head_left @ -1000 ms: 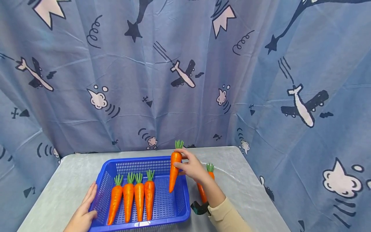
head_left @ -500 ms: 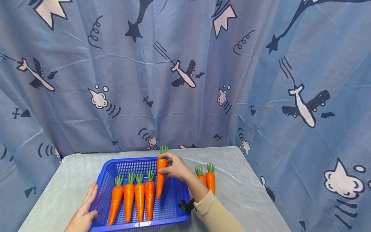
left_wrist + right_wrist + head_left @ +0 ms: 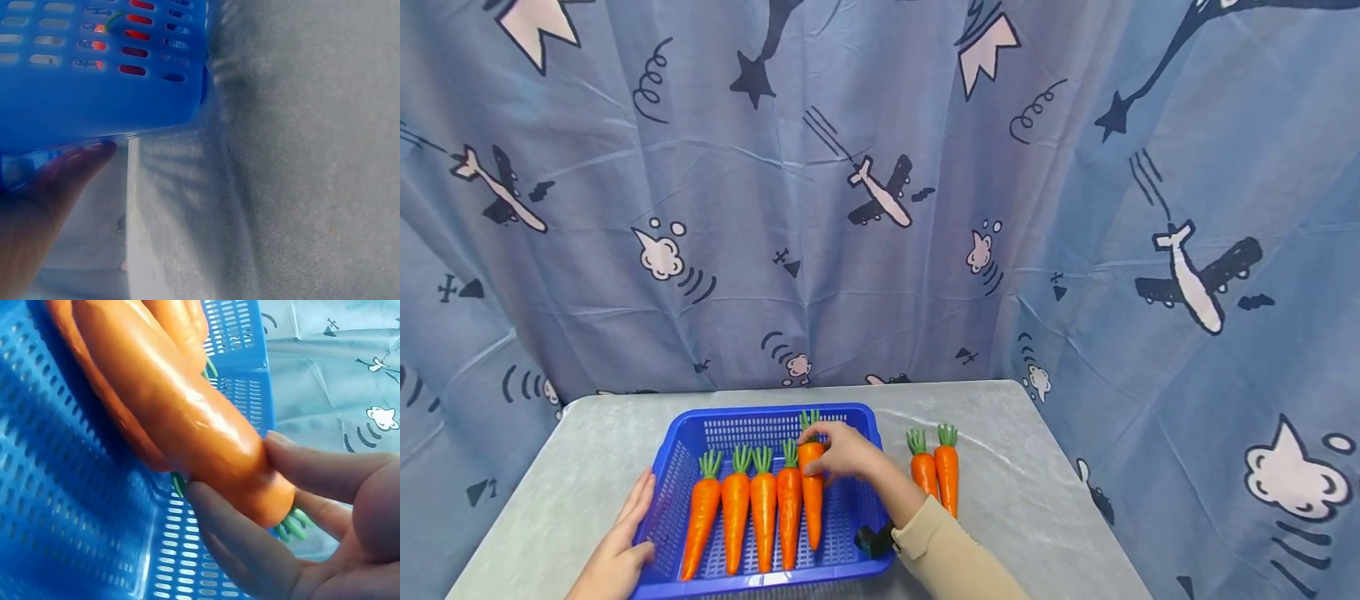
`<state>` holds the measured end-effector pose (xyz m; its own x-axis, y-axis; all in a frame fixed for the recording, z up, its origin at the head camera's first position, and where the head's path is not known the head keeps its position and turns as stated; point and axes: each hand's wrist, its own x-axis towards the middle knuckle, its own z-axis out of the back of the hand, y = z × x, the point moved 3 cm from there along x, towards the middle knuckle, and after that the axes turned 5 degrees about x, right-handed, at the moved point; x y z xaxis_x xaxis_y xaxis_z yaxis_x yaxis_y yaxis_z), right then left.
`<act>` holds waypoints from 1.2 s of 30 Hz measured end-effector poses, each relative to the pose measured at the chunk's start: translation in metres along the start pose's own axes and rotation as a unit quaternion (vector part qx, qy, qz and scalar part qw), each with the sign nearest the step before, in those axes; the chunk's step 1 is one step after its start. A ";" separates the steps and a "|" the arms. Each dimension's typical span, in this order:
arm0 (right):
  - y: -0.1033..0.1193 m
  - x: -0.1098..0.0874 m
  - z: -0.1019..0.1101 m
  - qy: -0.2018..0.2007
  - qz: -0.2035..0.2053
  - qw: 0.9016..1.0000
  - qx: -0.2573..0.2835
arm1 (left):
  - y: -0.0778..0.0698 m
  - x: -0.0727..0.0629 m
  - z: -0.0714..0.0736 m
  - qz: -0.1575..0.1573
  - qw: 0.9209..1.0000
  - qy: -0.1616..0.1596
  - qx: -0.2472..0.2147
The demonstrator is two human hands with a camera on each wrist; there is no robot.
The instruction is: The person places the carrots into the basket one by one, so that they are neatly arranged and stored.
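Observation:
My right hand (image 3: 846,451) pinches an orange carrot (image 3: 812,492) with a green top between thumb and fingers, inside the blue plastic basket (image 3: 863,558). In the right wrist view, the fingers grip the carrot (image 3: 187,419) at its thick end, near the green stems. The held carrot is close beside a row of several carrots (image 3: 734,521) lying side by side, stems toward the back. Against the basket's left side rests my left hand (image 3: 617,550), its fingers fairly straight along the outer wall. The left wrist view shows that hand (image 3: 50,200) touching the basket (image 3: 94,106); part of it is cut off.
Two more carrots (image 3: 947,475) lie side by side on the pale grey tabletop (image 3: 1022,500), right of the basket and partly behind the right sleeve (image 3: 955,550). A blue patterned curtain (image 3: 820,250) hangs behind and beside the table.
My right hand has carried the carrot leftward and down from the basket's right edge, to beside the row. The left hand has stayed at the basket's left side.

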<state>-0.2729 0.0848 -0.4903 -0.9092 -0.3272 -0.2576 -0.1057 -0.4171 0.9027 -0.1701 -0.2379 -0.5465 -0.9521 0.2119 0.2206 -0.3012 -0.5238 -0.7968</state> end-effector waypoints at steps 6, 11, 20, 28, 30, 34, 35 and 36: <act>-0.008 0.001 -0.007 0.001 -0.039 0.998 -0.039 | -0.002 0.001 0.000 0.010 1.000 0.008 -0.004; -0.013 0.004 -0.013 0.016 -0.069 0.996 -0.044 | -0.002 0.001 0.000 -0.005 1.000 0.000 -0.005; -0.016 0.002 -0.019 0.036 -0.095 0.988 -0.118 | -0.002 0.001 -0.001 -0.022 1.000 -0.013 0.009; -0.009 0.001 -0.011 0.003 -0.095 0.988 -0.125 | -0.001 0.000 -0.001 -0.015 1.000 -0.007 0.001; -0.005 0.000 -0.007 0.000 -0.089 0.989 -0.122 | -0.001 0.000 -0.001 -0.028 0.999 -0.015 0.007; 0.005 -0.006 0.004 -0.009 -0.065 0.992 -0.111 | -0.002 0.000 -0.002 -0.055 0.998 -0.029 0.015; 0.007 -0.007 0.007 -0.013 -0.053 0.992 -0.115 | -0.002 0.001 -0.003 -0.058 0.998 -0.031 0.016; 0.010 -0.009 0.010 -0.018 -0.041 0.992 -0.116 | -0.002 0.001 -0.003 -0.057 0.998 -0.030 0.016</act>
<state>-0.2699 0.0924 -0.4752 -0.9157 -0.2557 -0.3099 -0.0871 -0.6268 0.7743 -0.1699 -0.2343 -0.5462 -0.9129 0.2213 0.3431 -0.4080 -0.5250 -0.7469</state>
